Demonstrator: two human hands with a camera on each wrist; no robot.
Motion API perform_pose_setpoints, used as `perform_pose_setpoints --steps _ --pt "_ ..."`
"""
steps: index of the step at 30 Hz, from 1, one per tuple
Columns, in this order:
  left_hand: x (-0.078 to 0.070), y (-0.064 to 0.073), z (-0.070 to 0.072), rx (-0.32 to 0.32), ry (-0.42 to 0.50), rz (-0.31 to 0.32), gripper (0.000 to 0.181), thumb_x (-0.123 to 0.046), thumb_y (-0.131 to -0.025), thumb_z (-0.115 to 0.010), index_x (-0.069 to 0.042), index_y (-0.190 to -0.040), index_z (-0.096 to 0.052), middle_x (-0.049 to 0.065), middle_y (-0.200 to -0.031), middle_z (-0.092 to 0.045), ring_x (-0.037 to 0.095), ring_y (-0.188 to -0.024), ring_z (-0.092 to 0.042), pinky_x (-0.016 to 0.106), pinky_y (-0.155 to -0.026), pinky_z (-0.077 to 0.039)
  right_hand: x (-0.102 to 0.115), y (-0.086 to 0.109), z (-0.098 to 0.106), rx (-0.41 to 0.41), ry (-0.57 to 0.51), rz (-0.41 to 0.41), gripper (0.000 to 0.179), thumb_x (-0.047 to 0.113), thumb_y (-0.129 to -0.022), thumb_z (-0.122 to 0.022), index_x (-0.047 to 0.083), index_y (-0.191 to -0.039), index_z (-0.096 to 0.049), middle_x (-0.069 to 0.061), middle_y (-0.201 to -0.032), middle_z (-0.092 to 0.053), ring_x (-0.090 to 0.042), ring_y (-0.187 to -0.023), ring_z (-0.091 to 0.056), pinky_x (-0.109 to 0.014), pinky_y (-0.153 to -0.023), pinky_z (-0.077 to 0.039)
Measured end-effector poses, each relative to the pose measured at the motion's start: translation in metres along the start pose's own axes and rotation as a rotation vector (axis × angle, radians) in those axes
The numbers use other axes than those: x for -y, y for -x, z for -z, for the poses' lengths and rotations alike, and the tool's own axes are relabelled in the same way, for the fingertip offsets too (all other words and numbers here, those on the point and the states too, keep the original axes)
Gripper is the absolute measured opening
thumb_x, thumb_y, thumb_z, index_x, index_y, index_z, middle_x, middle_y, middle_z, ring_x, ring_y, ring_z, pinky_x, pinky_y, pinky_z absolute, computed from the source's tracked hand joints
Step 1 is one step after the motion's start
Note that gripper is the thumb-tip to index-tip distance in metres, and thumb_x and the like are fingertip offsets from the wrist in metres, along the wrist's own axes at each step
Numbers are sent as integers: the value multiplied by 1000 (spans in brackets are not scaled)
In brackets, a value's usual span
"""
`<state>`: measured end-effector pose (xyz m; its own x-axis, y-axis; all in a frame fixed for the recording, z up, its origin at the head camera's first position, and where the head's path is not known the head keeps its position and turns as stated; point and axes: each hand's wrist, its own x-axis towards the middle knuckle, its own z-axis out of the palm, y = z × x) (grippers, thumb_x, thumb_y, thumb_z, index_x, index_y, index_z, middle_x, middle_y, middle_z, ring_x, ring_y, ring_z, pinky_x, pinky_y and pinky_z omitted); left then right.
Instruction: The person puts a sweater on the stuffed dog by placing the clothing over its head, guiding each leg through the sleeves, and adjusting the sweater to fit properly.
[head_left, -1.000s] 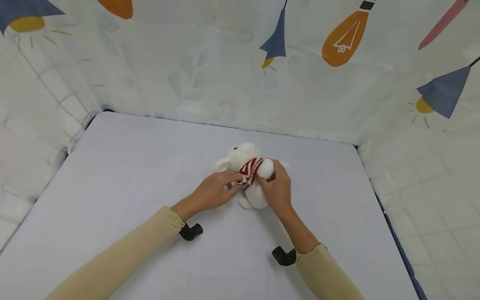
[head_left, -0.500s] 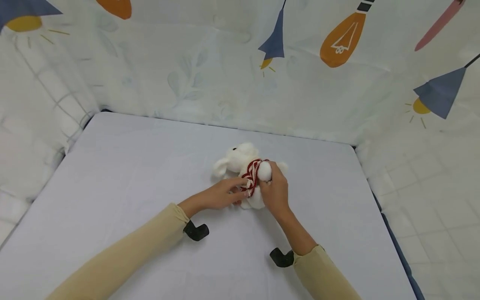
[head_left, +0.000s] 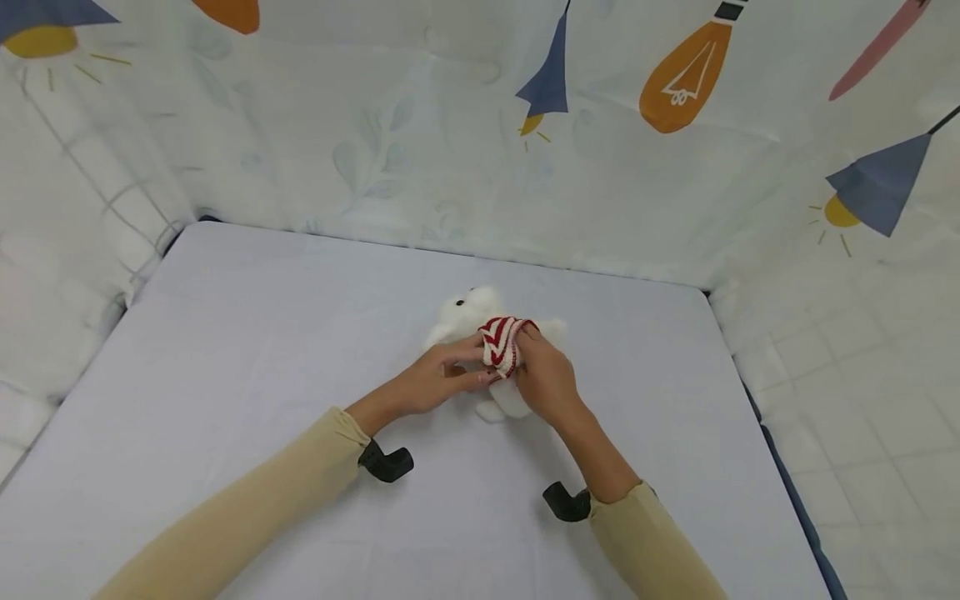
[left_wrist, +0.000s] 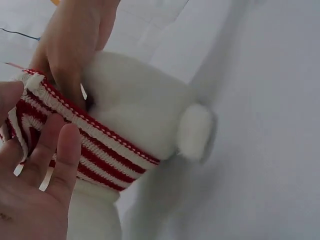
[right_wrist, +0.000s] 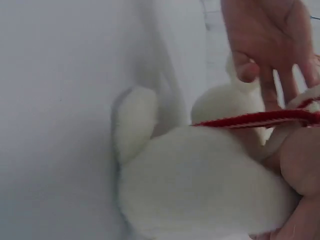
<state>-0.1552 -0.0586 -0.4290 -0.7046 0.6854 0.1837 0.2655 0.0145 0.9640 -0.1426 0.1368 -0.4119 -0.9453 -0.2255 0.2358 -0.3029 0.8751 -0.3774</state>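
A white plush animal [head_left: 512, 398] lies on the table with its head to the far left, wearing a red-and-white striped knitted sweater [head_left: 501, 343]. My left hand [head_left: 429, 379] holds the sweater's near-left part, fingers on the knit and thumb lower down. In the left wrist view the fingers of the left hand [left_wrist: 37, 185] lie against the stripes [left_wrist: 107, 155]. From the right, my right hand [head_left: 549, 377] grips the toy by its side, fingertips tucked under the sweater's hem [right_wrist: 250, 119]. The round paw is hidden there. A rounded white foot [right_wrist: 136, 122] sticks out below.
The white-covered table [head_left: 300, 333] stretches around the toy. Printed curtains [head_left: 450, 150] hang behind and at both sides. A black curved piece pokes out at each sleeve, one at the left wrist [head_left: 386, 462] and one at the right [head_left: 567, 502].
My left hand slid down the sweater, then came back up, spreading the striped knit over toward the right hand. The right fingers moved from the round white paw to under the sweater's edge.
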Motion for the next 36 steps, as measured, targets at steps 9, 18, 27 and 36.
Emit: perform_pose_setpoints --steps 9,18,27,36 --pt "-13 -3 6 35 -408 -31 28 -13 -90 -56 -25 -115 -61 -3 -146 -34 10 -111 -48 23 -71 -48 3 0 -9 32 114 2 23 16 -84 -64 3 -101 -56 -11 -89 -61 -26 -71 -63 -38 -58 -51" --pt "-27 -3 11 72 -668 58 27 -15 -90 -56 -19 -116 -63 2 -141 -39 20 -130 -40 36 -99 -41 3 1 -11 -15 -31 -80 13 12 -86 -61 6 -97 -64 -7 -93 -65 -22 -84 -64 -35 -69 -52" --pt "-31 -6 13 150 -552 70 14 -17 -91 -56 -19 -100 -66 -4 -107 -49 10 -97 -52 25 -77 -48 4 7 -7 32 -34 -58 6 5 -84 -61 2 -87 -65 -8 -90 -63 -20 -82 -60 -32 -68 -49" --pt "-32 -11 9 145 -690 29 13 -12 -91 -53 -16 -86 -64 -3 -91 -48 10 -77 -47 22 -65 -42 2 13 -2 145 -295 -74 19 8 -92 -44 4 -97 -61 -7 -99 -58 -15 -91 -54 -31 -78 -48"
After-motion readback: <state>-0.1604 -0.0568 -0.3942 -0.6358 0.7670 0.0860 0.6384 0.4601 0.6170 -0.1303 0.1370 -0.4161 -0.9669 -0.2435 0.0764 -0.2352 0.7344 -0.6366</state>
